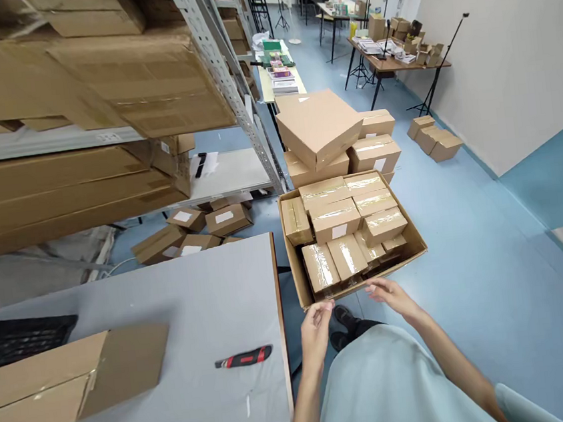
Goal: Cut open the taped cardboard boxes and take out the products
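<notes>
A large open carton (296, 283) full of small taped cardboard boxes (335, 219) is in front of me. At its near left corner is my left hand (315, 325), fingers bent and thumb and fingertips pressed together by the rim; whether anything is pinched there I cannot make out. My right hand (391, 297) is at the carton's near edge, its fingers stretched toward the rim and slightly apart, with nothing held. Whether the fingertips touch the cardboard is unclear.
A grey-topped table (194, 294) on my left bears a red-and-black utility knife (244, 357), a long cardboard box (69, 388) and a black crate (18, 339). Stacked boxes (320, 126) stand behind the carton. Metal shelving (227, 76) is at left, with loose boxes (229, 218) below.
</notes>
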Motion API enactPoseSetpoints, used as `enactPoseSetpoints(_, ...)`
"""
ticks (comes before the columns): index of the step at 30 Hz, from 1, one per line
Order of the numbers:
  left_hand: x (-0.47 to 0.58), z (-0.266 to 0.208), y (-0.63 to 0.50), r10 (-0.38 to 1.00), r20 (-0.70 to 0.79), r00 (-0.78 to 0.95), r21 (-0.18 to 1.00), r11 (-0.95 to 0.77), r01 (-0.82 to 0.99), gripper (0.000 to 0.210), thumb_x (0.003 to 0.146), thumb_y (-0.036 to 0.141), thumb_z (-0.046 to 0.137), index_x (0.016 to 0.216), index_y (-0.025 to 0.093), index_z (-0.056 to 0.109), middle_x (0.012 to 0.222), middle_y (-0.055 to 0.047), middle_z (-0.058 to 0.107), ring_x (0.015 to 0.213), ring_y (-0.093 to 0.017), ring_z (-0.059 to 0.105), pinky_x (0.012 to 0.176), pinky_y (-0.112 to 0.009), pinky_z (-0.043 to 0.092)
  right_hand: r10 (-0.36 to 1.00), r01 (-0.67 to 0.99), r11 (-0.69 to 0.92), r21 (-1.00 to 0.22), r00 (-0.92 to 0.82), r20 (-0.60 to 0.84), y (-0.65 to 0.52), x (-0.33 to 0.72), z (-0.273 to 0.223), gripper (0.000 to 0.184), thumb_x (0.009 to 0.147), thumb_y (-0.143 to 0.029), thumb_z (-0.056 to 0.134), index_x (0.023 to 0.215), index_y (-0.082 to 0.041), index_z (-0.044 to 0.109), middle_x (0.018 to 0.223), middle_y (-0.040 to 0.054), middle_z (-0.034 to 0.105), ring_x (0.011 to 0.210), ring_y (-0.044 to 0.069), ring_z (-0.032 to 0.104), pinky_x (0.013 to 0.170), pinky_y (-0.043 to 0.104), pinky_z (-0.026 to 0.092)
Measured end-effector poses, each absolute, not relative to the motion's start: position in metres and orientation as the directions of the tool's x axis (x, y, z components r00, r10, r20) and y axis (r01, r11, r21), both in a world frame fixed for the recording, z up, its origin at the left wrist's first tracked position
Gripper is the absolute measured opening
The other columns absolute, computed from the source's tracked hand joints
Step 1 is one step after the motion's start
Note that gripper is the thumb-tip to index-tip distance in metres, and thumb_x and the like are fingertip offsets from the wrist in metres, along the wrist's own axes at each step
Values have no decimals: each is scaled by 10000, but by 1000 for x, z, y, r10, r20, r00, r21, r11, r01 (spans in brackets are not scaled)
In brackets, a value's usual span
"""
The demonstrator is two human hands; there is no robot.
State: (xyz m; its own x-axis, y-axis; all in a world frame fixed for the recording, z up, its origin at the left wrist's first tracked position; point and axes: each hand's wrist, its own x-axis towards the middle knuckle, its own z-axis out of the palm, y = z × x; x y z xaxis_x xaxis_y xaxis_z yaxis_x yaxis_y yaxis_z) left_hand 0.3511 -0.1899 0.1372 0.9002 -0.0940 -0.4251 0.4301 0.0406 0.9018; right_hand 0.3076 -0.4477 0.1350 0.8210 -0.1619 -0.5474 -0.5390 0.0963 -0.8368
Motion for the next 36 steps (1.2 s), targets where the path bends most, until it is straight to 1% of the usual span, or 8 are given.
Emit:
enactPoseSetpoints(8,367,153,-210,-141,-405,903,909,38,414,608,783,822,822,831,227,705,1128,-151,858,1225,-362,799,1156,-475,592,-316,-498,77,-864,810,-495,-497,303,165,847,618,-937,890,1128,-263,833,1198,154,872,1127,408,829,1085,618,607)
enactPoseSetpoints(14,392,152,-225,-96,-385,918,922,2,387,630,815,849,766,798,220,722,1101,-149,851,1186,-367,801,1130,-481,610,-330,-460,62,-886,828,-453,-528,346,149,881,642,-930,879,1172,-228,829,1229,182,865,1137,408,826,1080,611,621)
enactPoseSetpoints(17,428,155,-238,-47,-356,933,934,11,356,561,789,771,829,895,225,754,1100,-134,857,1172,-357,811,1140,-497,611,-299,-434,30,-901,856,-422,-550,395,140,917,658,-939,858,1195,-196,821,1246,202,856,1177,423,815,1084,615,628)
enactPoseSetpoints(20,481,163,-259,20,-287,958,958,-22,287,527,780,711,850,962,223,774,1127,-134,858,1196,-350,803,1170,-499,595,-284,-337,-60,-940,908,-307,-583,463,141,887,775,-908,799,1302,-194,800,1382,206,815,1308,410,769,1159,605,600)
enactPoseSetpoints(27,628,169,-322,151,-63,987,994,-75,75,605,908,665,800,1293,199,767,1443,-184,771,1417,-379,696,1299,-565,489,-345,-115,-251,-961,938,-23,-668,645,151,911,920,-826,731,1469,-99,707,1503,250,743,1398,351,722,1279,550,521)
enactPoseSetpoints(30,696,161,-340,164,-16,986,996,-82,30,662,946,645,791,1433,207,702,1573,-186,696,1532,-379,616,1355,-555,423,-360,-103,-283,-954,933,6,-699,727,159,974,989,-754,705,1595,-3,573,1634,308,624,1493,342,647,1315,519,471)
enactPoseSetpoints(34,780,154,-358,93,-47,995,994,-96,56,808,984,613,775,1614,153,567,1765,-254,491,1638,-403,501,1364,-567,374,-366,-89,-307,-948,930,31,-733,834,174,1031,1022,-718,696,1748,-53,392,1843,276,351,1708,357,397,1400,517,331)
enactPoseSetpoints(36,813,153,-366,66,-54,996,992,-111,62,856,962,611,807,1607,99,574,1746,-312,486,1639,-458,484,1346,-632,362,-383,-105,-336,-936,923,34,-745,879,181,1081,1008,-734,700,1780,-66,344,1885,261,251,1758,353,293,1427,495,264)
